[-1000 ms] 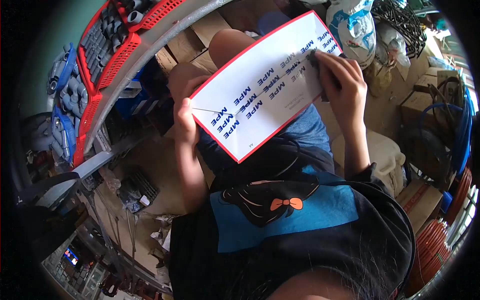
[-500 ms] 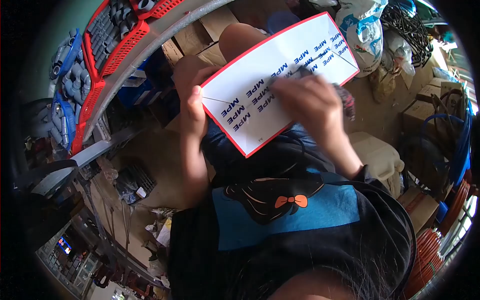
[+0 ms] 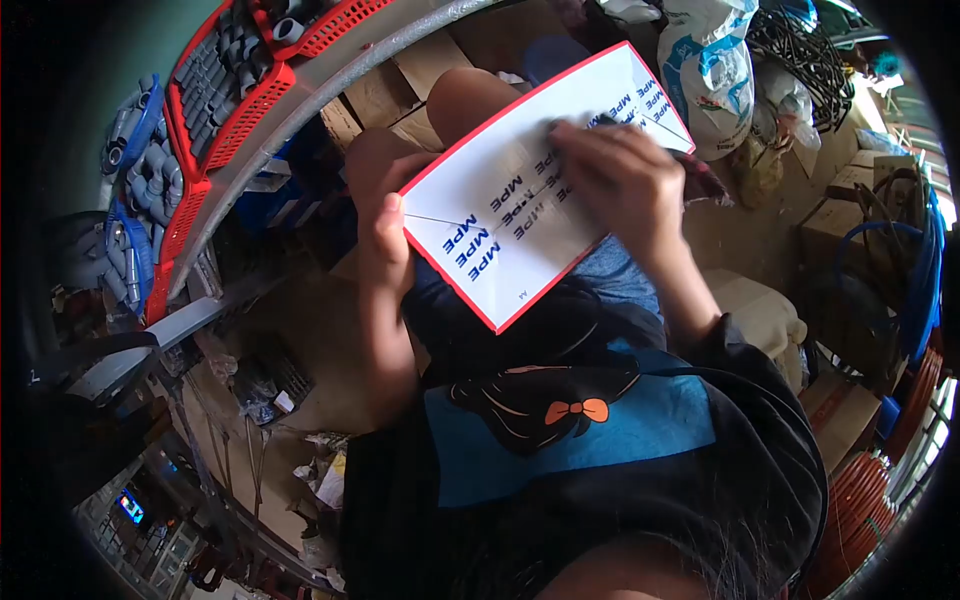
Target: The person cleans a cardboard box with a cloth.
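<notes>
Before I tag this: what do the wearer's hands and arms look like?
Left hand and right hand: ungloved, no watch or bracelet visible; the right is blurred. Forearms bare. Black cloth sleeve ends near the right elbow; black shirt carries a blue printed panel with an orange bow.

Close head-worn view, facing downward

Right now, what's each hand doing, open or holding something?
Left hand: closed, holding the white box.
Right hand: closed, seemingly holding a dark cloth; blurred.

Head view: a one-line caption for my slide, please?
Left hand grips a white, red-edged rectangular panel with blue MPE lettering; right hand over its printed face.
</notes>
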`<state>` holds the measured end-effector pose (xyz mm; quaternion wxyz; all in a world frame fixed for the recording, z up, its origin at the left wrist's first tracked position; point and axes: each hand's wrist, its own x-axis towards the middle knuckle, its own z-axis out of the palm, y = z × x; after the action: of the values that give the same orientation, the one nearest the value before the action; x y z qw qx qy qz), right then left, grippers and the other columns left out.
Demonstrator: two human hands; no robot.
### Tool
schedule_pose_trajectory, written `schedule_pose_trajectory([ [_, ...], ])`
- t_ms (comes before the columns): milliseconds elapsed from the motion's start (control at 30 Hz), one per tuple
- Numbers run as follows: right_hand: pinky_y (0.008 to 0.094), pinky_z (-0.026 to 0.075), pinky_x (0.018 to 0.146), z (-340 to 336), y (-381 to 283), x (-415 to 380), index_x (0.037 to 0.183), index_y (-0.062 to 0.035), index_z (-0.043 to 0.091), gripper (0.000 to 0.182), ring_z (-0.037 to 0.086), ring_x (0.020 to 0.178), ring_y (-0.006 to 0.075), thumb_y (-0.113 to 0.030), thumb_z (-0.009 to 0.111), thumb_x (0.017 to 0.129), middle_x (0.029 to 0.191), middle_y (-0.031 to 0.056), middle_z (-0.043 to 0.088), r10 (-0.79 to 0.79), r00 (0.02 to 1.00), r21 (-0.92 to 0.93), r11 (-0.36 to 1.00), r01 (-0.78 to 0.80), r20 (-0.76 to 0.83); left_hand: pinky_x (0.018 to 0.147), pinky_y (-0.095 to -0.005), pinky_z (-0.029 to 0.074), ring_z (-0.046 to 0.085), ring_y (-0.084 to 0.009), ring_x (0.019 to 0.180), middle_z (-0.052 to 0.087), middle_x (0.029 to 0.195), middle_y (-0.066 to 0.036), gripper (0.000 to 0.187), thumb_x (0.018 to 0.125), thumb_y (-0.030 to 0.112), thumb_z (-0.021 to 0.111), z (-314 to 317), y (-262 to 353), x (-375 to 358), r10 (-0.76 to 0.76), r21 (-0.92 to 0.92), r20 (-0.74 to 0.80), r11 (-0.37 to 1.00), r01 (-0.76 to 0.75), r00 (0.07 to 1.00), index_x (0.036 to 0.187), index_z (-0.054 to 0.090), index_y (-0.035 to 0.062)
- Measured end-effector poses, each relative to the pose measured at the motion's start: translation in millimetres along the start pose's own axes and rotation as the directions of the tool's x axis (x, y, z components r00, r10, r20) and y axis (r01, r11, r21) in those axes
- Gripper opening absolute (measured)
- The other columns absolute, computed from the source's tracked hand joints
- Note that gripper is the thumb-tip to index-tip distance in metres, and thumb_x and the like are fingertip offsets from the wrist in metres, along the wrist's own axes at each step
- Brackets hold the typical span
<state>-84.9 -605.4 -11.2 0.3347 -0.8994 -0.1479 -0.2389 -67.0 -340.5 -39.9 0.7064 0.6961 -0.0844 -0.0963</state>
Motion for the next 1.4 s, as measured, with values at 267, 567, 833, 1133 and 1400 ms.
schedule_pose_trajectory([
  [267, 0.0338, 0.057, 0.076, 7, -35, 1, 0.104, -0.0118, 0.077, 0.035, 0.068, 0.082, 0.0199, -0.006, 0.081, 0.07, 0.101, 0.005, 0.075, -0.099, 0.99, 0.151, 0.985, 0.084, 0.096, 0.091, -0.0355, 0.048, 0.065, -0.0264, 0.102, 0.067, 0.109, -0.018, 0.07, 0.098, 0.053, 0.03, 4, 13, 4, 0.019, 0.137, 0.018, 0.99, -0.021, 1.0, 0.118, 0.06, -0.0067],
  [567, 0.0363, 0.056, 0.08, 3, 79, 43, 0.103, -0.0119, 0.078, 0.023, 0.071, 0.086, 0.0289, -0.015, 0.074, 0.08, 0.096, 0.0122, 0.075, 0.28, 0.944, -0.12, 0.945, -0.303, -0.173, 0.09, -0.0351, 0.046, 0.063, -0.0244, 0.102, 0.066, 0.107, -0.016, 0.066, 0.099, 0.05, 0.029, -6, -9, 8, 0.056, 0.023, -0.005, 0.998, -0.056, 0.998, 0.117, 0.06, -0.0052],
  [833, 0.0354, 0.056, 0.084, 41, -46, 52, 0.102, -0.007, 0.077, 0.023, 0.07, 0.09, 0.0265, -0.008, 0.073, 0.079, 0.104, 0.0106, 0.075, -0.061, 0.997, 0.225, 0.973, 0.05, 0.042, 0.095, -0.0348, 0.043, 0.059, -0.0235, 0.105, 0.063, 0.11, -0.015, 0.062, 0.1, 0.048, 0.027, -5, -11, 11, 0.103, 0.113, -0.11, 0.989, -0.091, 0.989, 0.118, 0.058, -0.0032],
  [1133, 0.0293, 0.054, 0.069, 26, -70, -5, 0.103, -0.0026, 0.074, 0.031, 0.056, 0.075, 0.0183, -0.007, 0.074, 0.072, 0.113, 0.0051, 0.072, -0.475, 0.86, 0.499, 0.8, 0.333, 0.188, 0.092, -0.0339, 0.046, 0.061, -0.0215, 0.103, 0.064, 0.11, -0.012, 0.077, 0.099, 0.062, 0.022, -6, -24, 2, -0.024, -0.061, -0.094, 0.998, 0.019, 0.995, 0.12, 0.057, -0.0035],
  [1400, 0.0312, 0.054, 0.074, -2, -22, 7, 0.099, -0.0055, 0.074, 0.026, 0.063, 0.077, 0.019, -0.01, 0.074, 0.074, 0.109, 0.0044, 0.073, -0.352, 0.917, 0.208, 0.927, 0.313, 0.188, 0.091, -0.034, 0.047, 0.062, -0.022, 0.102, 0.064, 0.109, -0.014, 0.074, 0.1, 0.059, 0.021, -5, -17, 4, 0.005, 0.027, -0.058, 1.0, -0.003, 0.998, 0.12, 0.056, -0.0032],
])
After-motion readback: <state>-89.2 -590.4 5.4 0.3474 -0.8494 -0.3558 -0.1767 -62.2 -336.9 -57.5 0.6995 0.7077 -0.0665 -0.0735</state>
